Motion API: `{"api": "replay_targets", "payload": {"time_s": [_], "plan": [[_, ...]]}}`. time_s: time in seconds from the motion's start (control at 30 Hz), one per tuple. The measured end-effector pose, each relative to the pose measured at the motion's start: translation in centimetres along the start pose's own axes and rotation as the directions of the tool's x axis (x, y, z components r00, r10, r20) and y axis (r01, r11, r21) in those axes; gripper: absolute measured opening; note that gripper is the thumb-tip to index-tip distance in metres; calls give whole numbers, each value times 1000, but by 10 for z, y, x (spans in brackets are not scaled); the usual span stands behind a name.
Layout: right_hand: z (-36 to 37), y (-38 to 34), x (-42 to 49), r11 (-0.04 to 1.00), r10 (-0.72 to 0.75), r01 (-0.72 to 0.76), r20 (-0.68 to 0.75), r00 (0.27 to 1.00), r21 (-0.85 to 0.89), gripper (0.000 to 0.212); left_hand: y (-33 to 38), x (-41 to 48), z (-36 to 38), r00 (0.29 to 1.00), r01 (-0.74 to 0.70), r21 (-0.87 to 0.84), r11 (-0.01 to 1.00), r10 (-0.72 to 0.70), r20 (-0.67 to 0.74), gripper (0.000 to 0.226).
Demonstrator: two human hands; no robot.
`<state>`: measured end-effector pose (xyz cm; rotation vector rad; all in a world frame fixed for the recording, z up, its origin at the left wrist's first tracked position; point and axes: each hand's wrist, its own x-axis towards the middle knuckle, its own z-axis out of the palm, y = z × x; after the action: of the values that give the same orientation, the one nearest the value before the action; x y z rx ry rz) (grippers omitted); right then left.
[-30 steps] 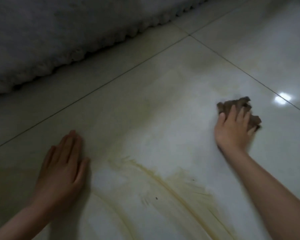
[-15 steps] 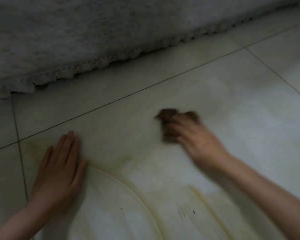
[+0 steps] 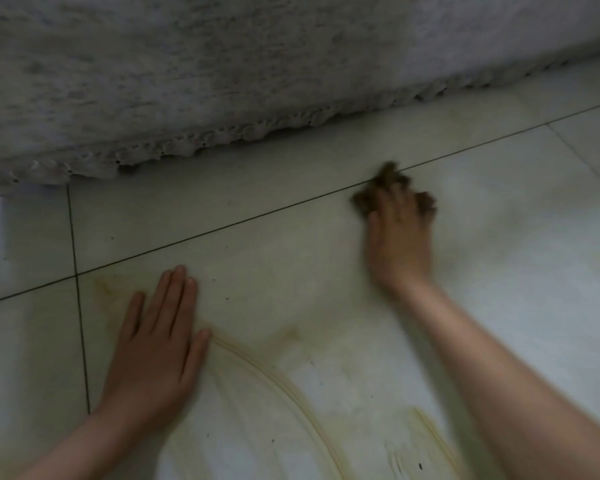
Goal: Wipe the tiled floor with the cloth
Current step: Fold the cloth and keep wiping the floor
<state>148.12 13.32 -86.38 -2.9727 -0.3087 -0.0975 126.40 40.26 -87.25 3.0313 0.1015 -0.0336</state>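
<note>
R hand (image 3: 399, 237) blurred, fingers spread, pressing brown cloth (image 3: 387, 176) onto tiled floor (image 3: 516, 237), right on the grout line near white fringed fabric (image 3: 222, 81). L hand (image 3: 156, 344) flat on tile, fingers straight, holding nothing.

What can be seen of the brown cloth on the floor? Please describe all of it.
The cloth is a small, dark brown, crumpled wad, soft-looking and blurred. It lies on the pale tiled floor, its far tip across a dark grout line, not far from the white fringed fabric. The right hand covers most of it, fingers on top pressing it down; only bunched edges show beyond and beside them.
</note>
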Motion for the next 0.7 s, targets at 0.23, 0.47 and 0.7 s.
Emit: {"api": "replay_targets", "payload": {"time_s": [0.23,0.47,0.7], "plan": [[7,-128,-134,829,-545,510,127,829,229,43,0,-3,-11,999,-31,-212,977,23,-40,60],[-25,-24,-33,859,-503,460,202,841,222,41,-41,-22,-33,989,112,-221,969,-131,-73,64],[17,-163,-59,988,67,-69,23,998,139,52,-90,-52,-23,953,303,-106,947,-301,34,71]]}}
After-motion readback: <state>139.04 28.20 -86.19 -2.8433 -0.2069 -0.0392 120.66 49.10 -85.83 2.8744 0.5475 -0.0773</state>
